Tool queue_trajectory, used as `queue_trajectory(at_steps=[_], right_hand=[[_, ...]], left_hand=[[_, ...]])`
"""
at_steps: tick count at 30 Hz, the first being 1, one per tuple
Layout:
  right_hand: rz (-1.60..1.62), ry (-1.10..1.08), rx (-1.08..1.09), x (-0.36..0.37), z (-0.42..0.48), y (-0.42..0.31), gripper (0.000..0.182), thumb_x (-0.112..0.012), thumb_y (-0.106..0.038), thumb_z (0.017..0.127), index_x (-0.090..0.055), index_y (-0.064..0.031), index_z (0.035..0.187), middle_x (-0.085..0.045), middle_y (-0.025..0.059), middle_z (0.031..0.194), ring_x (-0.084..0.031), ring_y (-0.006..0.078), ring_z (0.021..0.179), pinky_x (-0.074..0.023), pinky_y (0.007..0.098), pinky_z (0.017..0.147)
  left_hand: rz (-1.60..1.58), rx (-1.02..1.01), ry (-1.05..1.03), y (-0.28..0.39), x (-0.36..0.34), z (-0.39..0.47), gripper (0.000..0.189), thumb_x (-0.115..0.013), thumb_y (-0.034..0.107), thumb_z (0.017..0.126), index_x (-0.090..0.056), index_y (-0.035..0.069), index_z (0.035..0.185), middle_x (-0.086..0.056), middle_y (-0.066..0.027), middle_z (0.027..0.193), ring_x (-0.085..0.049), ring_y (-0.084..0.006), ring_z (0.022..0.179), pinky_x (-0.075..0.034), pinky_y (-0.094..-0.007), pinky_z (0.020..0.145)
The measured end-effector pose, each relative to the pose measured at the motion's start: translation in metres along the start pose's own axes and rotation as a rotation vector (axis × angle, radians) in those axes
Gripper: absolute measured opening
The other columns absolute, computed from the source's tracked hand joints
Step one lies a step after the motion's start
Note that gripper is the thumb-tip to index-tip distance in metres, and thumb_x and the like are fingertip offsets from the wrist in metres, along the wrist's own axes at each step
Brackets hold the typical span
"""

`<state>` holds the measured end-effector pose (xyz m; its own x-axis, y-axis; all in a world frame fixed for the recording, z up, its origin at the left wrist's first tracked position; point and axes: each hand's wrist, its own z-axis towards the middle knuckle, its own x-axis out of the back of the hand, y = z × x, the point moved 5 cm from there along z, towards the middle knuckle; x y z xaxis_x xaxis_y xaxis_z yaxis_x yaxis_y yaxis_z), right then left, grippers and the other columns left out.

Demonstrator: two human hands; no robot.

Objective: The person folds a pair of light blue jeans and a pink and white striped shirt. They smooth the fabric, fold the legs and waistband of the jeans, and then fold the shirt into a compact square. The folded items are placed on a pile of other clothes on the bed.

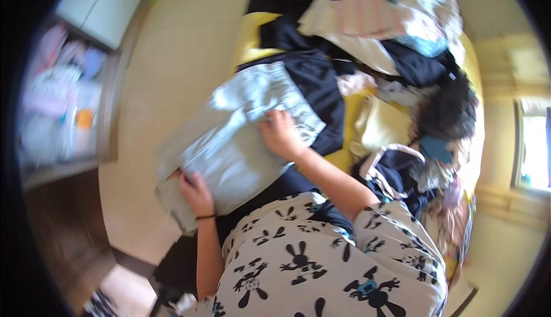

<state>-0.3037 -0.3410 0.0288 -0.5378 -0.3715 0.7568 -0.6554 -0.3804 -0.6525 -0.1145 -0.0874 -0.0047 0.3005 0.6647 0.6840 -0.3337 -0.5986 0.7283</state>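
Observation:
A pale blue-grey garment, likely trousers or shorts with a gathered elastic waistband, is spread at a slant before me. My left hand, with a dark band at the wrist, has its fingers closed on the cloth near the lower left end, beside a gap between two parts of it. My right hand rests on the cloth just below the waistband, fingers bent; blur hides whether it pinches the fabric. A dark navy garment lies under the waistband end, on a yellow-covered surface.
Heaped clothes lie at the far end, with a dark furry or hairy bundle on the right. A navy item with pale trim lies near my right forearm. At left is an open drawer of folded items above the tiled floor.

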Motion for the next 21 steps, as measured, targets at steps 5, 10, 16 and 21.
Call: queue_trajectory(at_steps=[5, 10, 16, 21], right_hand=[[0.185, -0.072, -0.147, 0.008, -0.003, 0.009, 0.065, -0.059, -0.043, 0.082, -0.038, 0.0021, 0.124, -0.05, 0.0326, 0.108, -0.051, 0.0474, 0.099, -0.0432, 0.049, 0.086], [0.281, -0.067, -0.186, 0.01, -0.007, 0.003, 0.08, -0.069, -0.044, 0.075, -0.033, 0.0022, 0.129, -0.052, 0.0318, 0.111, -0.054, 0.0444, 0.1, -0.0433, 0.044, 0.089], [0.496, -0.176, -0.374, 0.01, -0.003, 0.014, 0.084, -0.079, -0.045, 0.064, -0.044, 0.0016, 0.125, -0.059, 0.0228, 0.105, -0.059, 0.0321, 0.098, -0.0456, 0.037, 0.088], [0.963, -0.22, -0.531, 0.065, -0.015, 0.03, 0.074, -0.083, -0.03, 0.065, -0.048, -0.0026, 0.124, -0.061, 0.0173, 0.099, -0.06, 0.0228, 0.089, -0.049, 0.0328, 0.08]], left_hand=[[-0.443, 0.425, -0.223, -0.003, -0.012, -0.002, 0.053, -0.054, 0.039, 0.091, -0.05, -0.008, 0.115, -0.055, -0.0187, 0.114, -0.053, -0.0271, 0.102, -0.041, -0.036, 0.089], [-0.124, 0.192, -0.157, 0.009, -0.004, 0.007, 0.054, -0.055, 0.042, 0.09, -0.054, -0.009, 0.107, -0.062, -0.0174, 0.101, -0.058, -0.0269, 0.091, -0.044, -0.0356, 0.081], [-0.206, 0.34, 0.009, 0.0, 0.001, 0.008, 0.06, -0.044, 0.047, 0.094, -0.052, -0.008, 0.115, -0.058, -0.0203, 0.114, -0.055, -0.0296, 0.1, -0.042, -0.0359, 0.089], [-0.48, 0.265, -0.13, 0.086, 0.019, 0.003, 0.061, -0.038, 0.045, 0.097, -0.049, -0.01, 0.121, -0.052, -0.0195, 0.123, -0.052, -0.0274, 0.109, -0.039, -0.0352, 0.095]])
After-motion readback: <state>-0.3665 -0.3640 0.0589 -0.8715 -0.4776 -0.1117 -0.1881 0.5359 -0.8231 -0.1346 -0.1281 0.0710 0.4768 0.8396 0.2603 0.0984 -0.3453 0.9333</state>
